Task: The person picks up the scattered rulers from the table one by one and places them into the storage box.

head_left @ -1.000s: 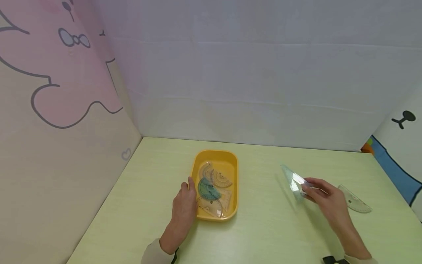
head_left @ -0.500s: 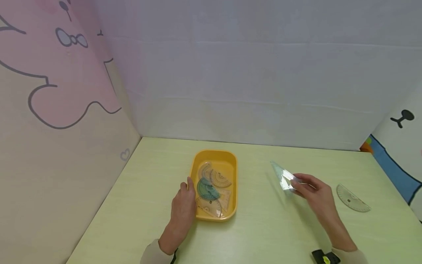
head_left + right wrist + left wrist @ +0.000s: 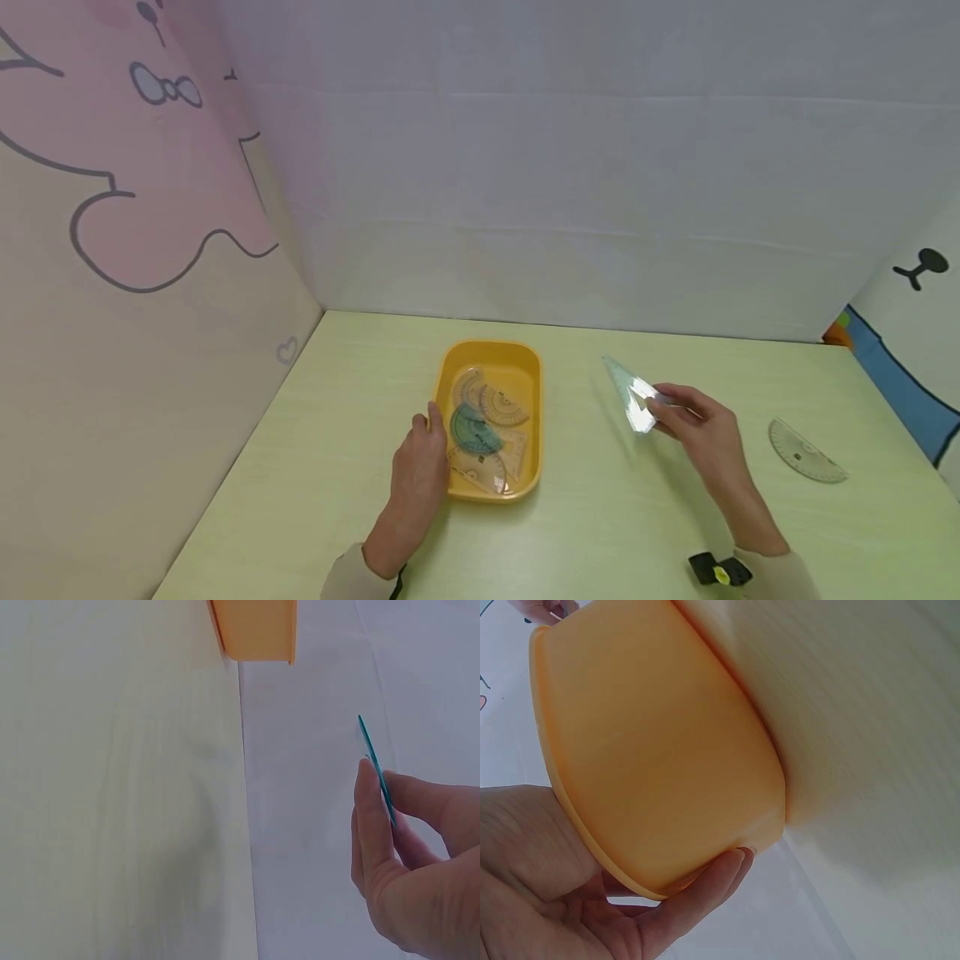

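Observation:
A yellow plastic tray (image 3: 534, 392) stands on the table, holding several clear protractors and a set square, with a teal protractor (image 3: 474, 432) among them. My left hand (image 3: 420, 467) grips the tray's left side; in the left wrist view, the fingers (image 3: 705, 889) lie against its outer wall. Right of the tray, my right hand (image 3: 697, 425) pinches a clear greenish set square (image 3: 624, 385) between thumb and fingers, tilted and raised above the table. The right wrist view shows the set square (image 3: 366, 736) edge-on. A clear protractor (image 3: 806, 454) lies flat beyond the right hand.
The pale green-yellow table (image 3: 585, 533) meets a white wall covering (image 3: 570, 208) at the back. A wall with pink cartoon drawings (image 3: 172, 192) rises at the left, and another printed wall (image 3: 918, 358) at the right.
My right hand has moved left with the set square, closer to the tray, and away from the protractor on the table. The left hand and tray stay put.

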The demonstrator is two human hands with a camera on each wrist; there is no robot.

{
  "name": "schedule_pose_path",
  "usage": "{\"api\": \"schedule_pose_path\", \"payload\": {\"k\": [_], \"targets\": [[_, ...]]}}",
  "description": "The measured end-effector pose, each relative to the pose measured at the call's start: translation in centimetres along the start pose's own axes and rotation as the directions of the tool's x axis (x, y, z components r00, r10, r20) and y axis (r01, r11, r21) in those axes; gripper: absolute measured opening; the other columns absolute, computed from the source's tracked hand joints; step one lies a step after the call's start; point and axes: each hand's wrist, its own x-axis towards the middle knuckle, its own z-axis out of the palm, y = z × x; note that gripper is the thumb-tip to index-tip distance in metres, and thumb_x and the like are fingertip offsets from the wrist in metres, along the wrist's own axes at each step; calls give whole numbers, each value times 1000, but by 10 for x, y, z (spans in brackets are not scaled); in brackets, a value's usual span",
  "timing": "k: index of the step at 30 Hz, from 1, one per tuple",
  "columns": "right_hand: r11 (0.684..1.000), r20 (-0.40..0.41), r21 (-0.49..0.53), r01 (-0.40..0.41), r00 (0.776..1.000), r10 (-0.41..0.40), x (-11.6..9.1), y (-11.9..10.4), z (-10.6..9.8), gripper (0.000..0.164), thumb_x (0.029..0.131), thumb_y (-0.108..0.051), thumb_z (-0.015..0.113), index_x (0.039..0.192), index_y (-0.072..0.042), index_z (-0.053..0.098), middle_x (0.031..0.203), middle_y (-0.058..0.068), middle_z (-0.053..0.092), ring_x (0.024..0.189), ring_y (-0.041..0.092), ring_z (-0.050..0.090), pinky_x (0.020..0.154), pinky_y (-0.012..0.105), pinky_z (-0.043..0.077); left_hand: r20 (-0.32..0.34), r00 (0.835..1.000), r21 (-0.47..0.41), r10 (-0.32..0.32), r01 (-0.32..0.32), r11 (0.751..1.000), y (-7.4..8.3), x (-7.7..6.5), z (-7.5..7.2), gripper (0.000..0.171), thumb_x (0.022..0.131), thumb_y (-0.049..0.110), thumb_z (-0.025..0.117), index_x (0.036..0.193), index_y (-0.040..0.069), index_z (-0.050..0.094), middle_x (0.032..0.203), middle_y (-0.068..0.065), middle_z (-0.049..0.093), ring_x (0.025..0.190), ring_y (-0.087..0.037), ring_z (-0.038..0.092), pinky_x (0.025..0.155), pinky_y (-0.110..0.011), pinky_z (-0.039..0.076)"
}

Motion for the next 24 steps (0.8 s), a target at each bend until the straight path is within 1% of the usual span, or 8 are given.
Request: {"api": "schedule_pose_path", "payload": {"k": [7,8,14,19,24], "targets": [[997,0,-65,-34,999,34,5,-6,11,49,95,-15,75,132,11,58,105,-9,68,91,5,69,79,23,59,-61,998,4,20,-20,1000,-1,-1,4,56,76,-16,79,127,-17,56,94,-25,58,62,-29,62,52,-38,56],[997,1,-76,-35,999,35,5,-6,12,49,95,-15,75,132,11,58,105,-9,68,91,5,69,79,23,59,-59,998,6,22,-21,1000,-1,-2,3,55,77,-16,79,127,-17,56,94,-25,58,62,-29,62,52,-38,56],[998,7,-59,-33,999,33,7,-6,17,48,95,-15,76,131,10,58,105,-7,69,90,6,70,80,23,58,-30,999,7,18,-17,1000,1,-1,1,54,78,-16,78,127,-16,57,96,-25,60,64,-29,64,54,-37,57],[997,12,-75,-32,999,33,9,-7,22,48,95,-15,75,133,10,58,106,-6,68,91,7,70,80,23,58,-29,999,7,18,-18,1000,1,0,1,54,79,-15,79,128,-15,57,95,-24,60,64,-29,64,54,-37,57],[997,35,-59,-41,998,43,10,-8,29,46,95,-13,75,132,9,59,104,-3,68,89,9,70,81,26,59,-24,1000,8,14,-13,1000,0,0,0,55,77,-15,79,128,-16,57,96,-25,60,64,-30,65,54,-38,57]]}}
